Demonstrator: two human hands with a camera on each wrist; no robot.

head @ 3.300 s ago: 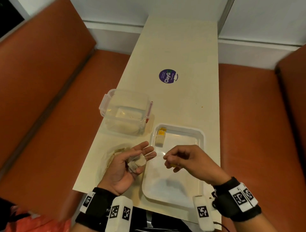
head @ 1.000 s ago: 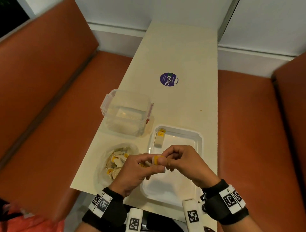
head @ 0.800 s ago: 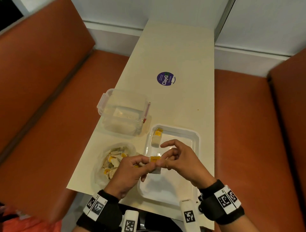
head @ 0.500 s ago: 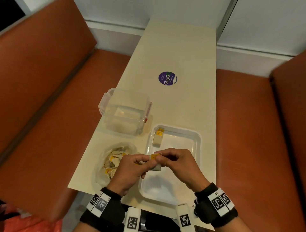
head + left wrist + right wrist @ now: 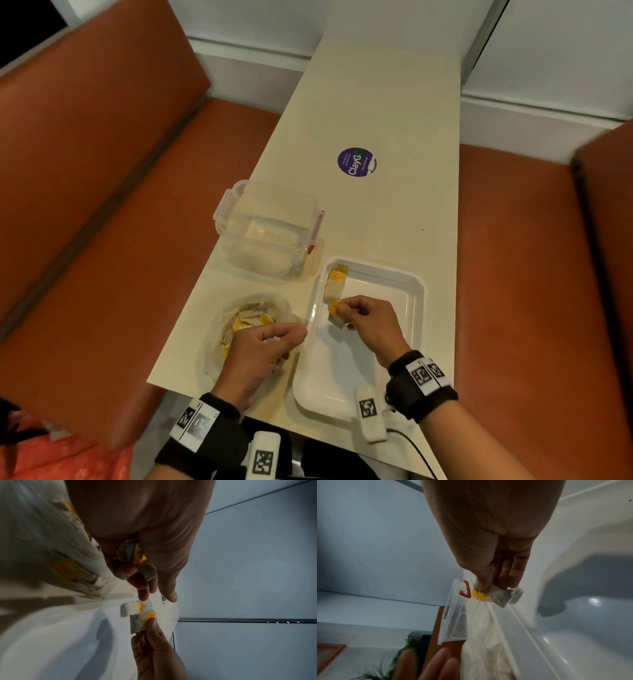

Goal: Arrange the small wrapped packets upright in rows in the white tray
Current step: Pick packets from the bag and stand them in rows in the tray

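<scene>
Count, by kind:

- Long cream rectangular table (image 5: 394,113): 1.
- White rectangular plastic tray (image 5: 416,308), at the table's near right corner: 1.
- Small paper-wrapped packets with yellow tags standing in the tray's far left corner (image 5: 335,283): 2, possibly more; overlap prevents certainty.
- Packet of the same kind pinched in the right hand (image 5: 368,317): 1 (image 5: 335,313).
- Packets gripped in the left hand (image 5: 260,353): at least 2 (image 5: 137,559).
- Clear plastic bag of loose packets (image 5: 246,320): 1; contents too jumbled to count.
- Clear lidded container with red clips (image 5: 270,229): 1.
- Round purple sticker (image 5: 356,162): 1.
</scene>
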